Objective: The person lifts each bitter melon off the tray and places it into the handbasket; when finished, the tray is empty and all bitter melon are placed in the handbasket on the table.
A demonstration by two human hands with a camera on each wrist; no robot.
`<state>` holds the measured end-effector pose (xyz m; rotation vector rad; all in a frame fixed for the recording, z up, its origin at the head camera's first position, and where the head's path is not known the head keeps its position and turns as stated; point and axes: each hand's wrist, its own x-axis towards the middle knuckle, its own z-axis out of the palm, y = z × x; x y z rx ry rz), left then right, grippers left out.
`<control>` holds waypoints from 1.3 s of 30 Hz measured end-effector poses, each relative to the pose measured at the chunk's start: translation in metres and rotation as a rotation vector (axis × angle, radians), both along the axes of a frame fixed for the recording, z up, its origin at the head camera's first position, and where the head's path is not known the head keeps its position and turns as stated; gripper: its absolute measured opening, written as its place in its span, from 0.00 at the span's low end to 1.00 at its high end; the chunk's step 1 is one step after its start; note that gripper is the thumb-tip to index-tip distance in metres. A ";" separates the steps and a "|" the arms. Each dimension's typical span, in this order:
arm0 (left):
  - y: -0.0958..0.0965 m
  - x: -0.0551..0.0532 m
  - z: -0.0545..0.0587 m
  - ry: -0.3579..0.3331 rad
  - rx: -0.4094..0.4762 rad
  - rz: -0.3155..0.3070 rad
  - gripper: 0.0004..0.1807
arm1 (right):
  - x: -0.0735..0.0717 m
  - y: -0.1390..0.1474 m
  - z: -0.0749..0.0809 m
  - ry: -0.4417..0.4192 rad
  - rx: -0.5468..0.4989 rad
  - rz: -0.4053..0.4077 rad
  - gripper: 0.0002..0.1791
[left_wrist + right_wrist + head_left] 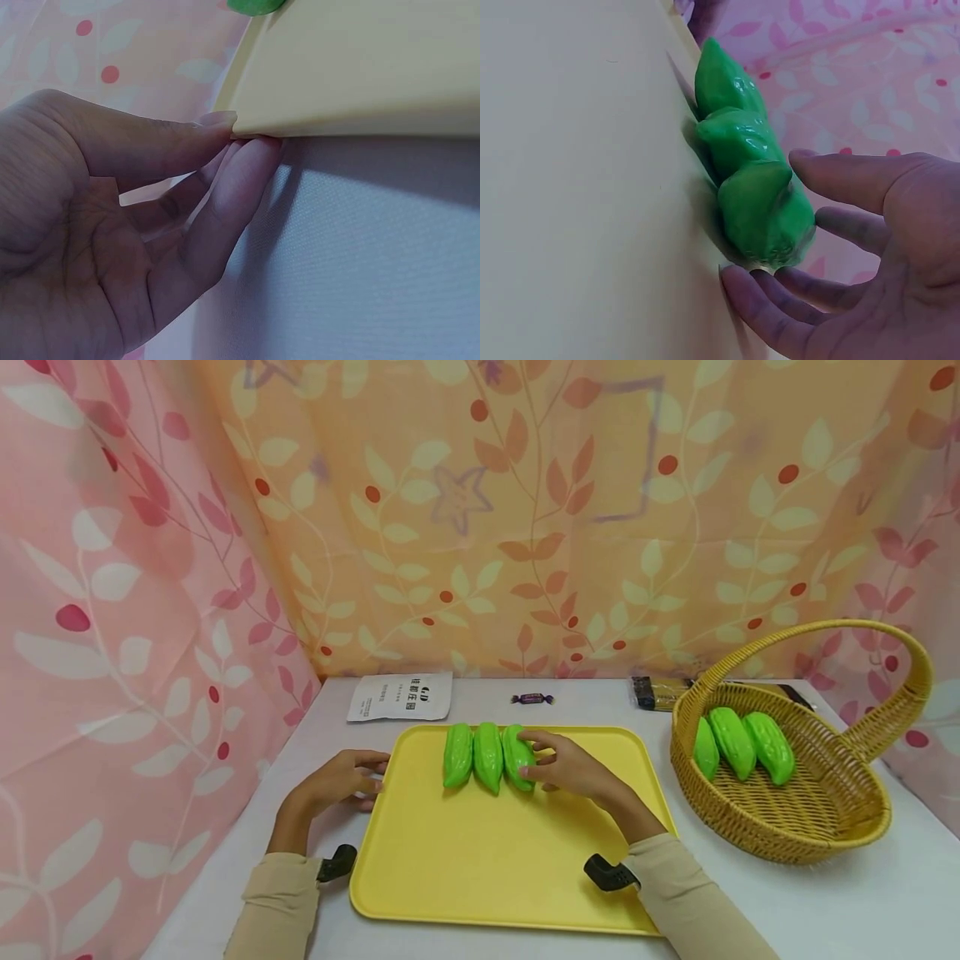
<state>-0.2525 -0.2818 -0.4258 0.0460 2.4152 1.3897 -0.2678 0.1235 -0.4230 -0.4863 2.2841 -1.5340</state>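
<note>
My left hand (pixel 335 781) is at the left edge of a yellow tray (pixel 450 860). In the left wrist view, its thumb and a finger pinch the tray's rim (pixel 251 126). Three glossy green, pointed toy vegetables lie side by side near the tray's far edge: a left one (pixel 457 756), a middle one (pixel 487 758) and a right one (pixel 516 753). Around the right one, my right hand (pixel 572 770) spreads its fingers loosely. In the right wrist view, the thumb is on one side of that vegetable (pixel 761 214) and the fingers on the other, without a clear grip.
A wicker basket (pixel 840 760) with a tall handle stands right of the tray, holding three similar green vegetables (pixel 735 743). Behind the tray lie a white packet (pixel 401 697), a purple wrapped candy (pixel 532 698) and a dark-and-gold package (pixel 660 693). Patterned curtains hang behind and beside the table.
</note>
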 end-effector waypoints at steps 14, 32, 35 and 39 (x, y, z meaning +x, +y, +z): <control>0.000 0.001 0.000 0.003 -0.013 0.001 0.35 | 0.005 -0.004 0.005 0.058 0.034 -0.057 0.18; 0.001 0.001 0.001 0.005 0.001 -0.009 0.34 | 0.013 -0.001 0.018 -0.049 0.060 -0.098 0.42; 0.000 0.001 0.000 0.003 -0.002 -0.008 0.34 | 0.014 0.005 0.024 -0.052 0.061 -0.072 0.43; -0.001 0.000 -0.001 0.000 0.000 -0.008 0.35 | 0.015 0.016 0.036 -0.054 0.055 -0.035 0.43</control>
